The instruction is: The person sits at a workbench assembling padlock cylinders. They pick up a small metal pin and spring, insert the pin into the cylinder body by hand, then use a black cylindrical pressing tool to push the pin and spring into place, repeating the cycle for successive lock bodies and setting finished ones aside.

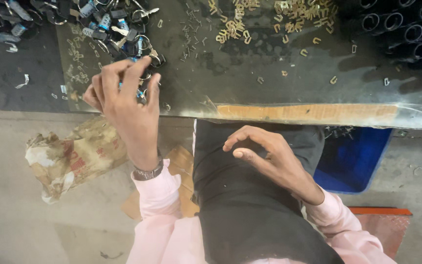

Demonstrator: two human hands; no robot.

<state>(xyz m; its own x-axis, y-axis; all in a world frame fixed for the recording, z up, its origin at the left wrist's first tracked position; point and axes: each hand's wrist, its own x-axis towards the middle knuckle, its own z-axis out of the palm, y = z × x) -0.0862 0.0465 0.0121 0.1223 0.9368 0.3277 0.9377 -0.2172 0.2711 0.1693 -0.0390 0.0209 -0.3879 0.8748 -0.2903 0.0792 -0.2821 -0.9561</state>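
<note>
Our right hand [269,156] rests on dark lap, fingers loosely curled, holding nothing. Our left hand [125,100] reaches over workbench edge [308,113], fingers pinching small ringed metal piece [142,90] from heap of keyring parts [108,24]. Farther: scattered brass clips [279,17].

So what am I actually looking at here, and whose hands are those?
No machine here: a person wears a camera on the head, looking down at their own two hands. The left hand reaches onto the dark scuffed worktable, fingers closed on small metal rings with blue pieces at the edge of a heap of the same dark parts. The right hand rests over the lap, seemingly holding nothing. Small tan metal clips lie scattered farther back, and a crumpled brown paper bag sits on the floor.
</note>
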